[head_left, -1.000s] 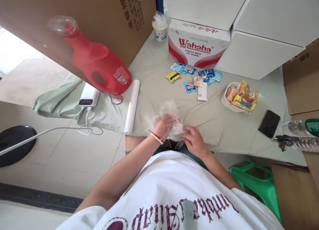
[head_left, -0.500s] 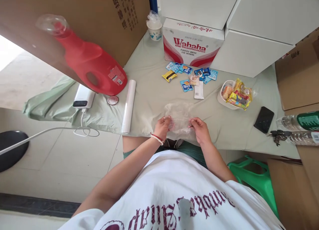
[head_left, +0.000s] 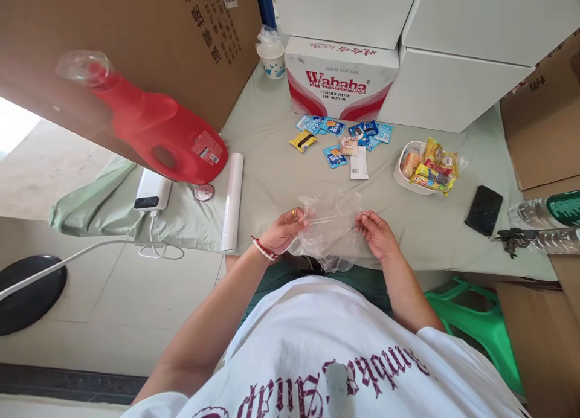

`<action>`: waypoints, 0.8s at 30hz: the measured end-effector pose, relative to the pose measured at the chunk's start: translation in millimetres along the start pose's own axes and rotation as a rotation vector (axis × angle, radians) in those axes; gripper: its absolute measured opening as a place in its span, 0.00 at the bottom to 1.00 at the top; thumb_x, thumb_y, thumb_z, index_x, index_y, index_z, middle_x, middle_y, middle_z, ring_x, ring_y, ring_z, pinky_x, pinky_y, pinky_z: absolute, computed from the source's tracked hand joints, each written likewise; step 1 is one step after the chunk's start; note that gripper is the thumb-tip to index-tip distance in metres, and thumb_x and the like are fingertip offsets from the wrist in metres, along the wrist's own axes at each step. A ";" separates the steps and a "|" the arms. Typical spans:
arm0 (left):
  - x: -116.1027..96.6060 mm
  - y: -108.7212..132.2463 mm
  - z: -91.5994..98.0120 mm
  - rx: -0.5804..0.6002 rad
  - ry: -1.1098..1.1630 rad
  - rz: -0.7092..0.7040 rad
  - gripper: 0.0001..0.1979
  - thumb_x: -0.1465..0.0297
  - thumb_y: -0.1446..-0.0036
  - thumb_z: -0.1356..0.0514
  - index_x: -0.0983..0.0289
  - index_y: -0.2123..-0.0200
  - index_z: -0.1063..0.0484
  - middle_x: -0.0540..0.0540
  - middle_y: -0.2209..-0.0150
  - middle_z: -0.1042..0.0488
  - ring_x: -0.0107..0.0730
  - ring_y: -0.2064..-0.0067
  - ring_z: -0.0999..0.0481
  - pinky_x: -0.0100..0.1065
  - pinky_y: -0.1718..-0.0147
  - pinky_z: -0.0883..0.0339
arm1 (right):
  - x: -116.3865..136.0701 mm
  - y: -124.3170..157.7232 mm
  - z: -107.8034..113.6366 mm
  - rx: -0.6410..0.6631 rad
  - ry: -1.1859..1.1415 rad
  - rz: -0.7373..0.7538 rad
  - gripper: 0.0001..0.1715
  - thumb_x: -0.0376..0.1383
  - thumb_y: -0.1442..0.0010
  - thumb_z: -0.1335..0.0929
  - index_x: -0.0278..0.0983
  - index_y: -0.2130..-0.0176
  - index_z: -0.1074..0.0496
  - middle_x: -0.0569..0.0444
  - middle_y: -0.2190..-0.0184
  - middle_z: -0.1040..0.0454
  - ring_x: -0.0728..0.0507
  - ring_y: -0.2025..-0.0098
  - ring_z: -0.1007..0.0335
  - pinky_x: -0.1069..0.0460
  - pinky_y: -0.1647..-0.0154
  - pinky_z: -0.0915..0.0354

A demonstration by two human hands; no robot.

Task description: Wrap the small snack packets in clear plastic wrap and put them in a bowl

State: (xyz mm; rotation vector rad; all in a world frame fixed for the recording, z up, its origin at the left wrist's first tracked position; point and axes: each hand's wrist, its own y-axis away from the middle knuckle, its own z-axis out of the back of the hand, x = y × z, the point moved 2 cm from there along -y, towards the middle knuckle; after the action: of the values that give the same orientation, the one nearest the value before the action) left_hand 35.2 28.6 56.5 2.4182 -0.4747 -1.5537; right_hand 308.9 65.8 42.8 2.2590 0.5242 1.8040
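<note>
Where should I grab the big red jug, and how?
Probably by the handle of the red jug, coming from the side nearest you: the hole lies on that side and leaves a narrow bar for your grip to close around, while the body looks wide and smooth.

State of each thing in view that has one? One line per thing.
Left hand: pinching clear plastic
Right hand: pinching its other side
Clear plastic: spread between hands, wrinkled
Red jug: clear cap on
Power bank: cable plugged in
Tub: open, heaped with packets
Paper cup: upright, plastic poking out
Phone: lying flat, no lit screen
</note>
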 end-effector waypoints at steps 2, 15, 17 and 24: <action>-1.3 3.7 -7.6 0.072 0.080 0.057 0.23 0.63 0.56 0.22 0.62 0.71 0.35 0.54 0.55 0.25 0.32 0.62 0.24 0.37 0.60 0.29 | -0.4 0.5 -1.0 0.015 -0.053 0.000 0.26 0.56 0.52 0.22 0.41 0.65 0.28 0.54 0.62 0.24 0.45 0.60 0.27 0.49 0.59 0.26; -20.3 -28.3 51.2 -0.897 -0.615 -0.219 0.17 0.77 0.58 0.33 0.62 0.64 0.33 0.49 0.63 0.33 0.27 0.67 0.35 0.35 0.60 0.33 | -4.4 -49.0 13.6 -0.260 0.703 0.244 0.19 0.50 0.32 0.40 0.40 0.58 0.29 0.58 0.75 0.29 0.45 0.73 0.32 0.51 0.67 0.37; -17.6 -22.5 40.3 -0.958 -0.741 -0.370 0.14 0.75 0.52 0.35 0.61 0.61 0.33 0.52 0.58 0.33 0.31 0.61 0.31 0.38 0.55 0.31 | -6.3 -54.2 14.0 -0.281 0.815 0.277 0.20 0.48 0.31 0.41 0.40 0.57 0.28 0.56 0.74 0.27 0.44 0.71 0.30 0.50 0.64 0.36; 11.7 -23.5 -0.3 -0.890 -0.920 -0.530 0.20 0.60 0.37 0.39 0.65 0.47 0.33 0.69 0.44 0.31 0.49 0.39 0.30 0.51 0.39 0.35 | -12.0 -57.8 20.3 -0.344 0.678 0.245 0.20 0.50 0.32 0.41 0.40 0.57 0.30 0.59 0.74 0.29 0.46 0.77 0.32 0.51 0.68 0.35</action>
State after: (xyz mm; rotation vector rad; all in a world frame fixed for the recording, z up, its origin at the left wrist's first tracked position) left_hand 43.4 45.8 38.4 1.1090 0.6775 -2.3455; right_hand 317.9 115.2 5.8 1.5072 0.0108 2.5481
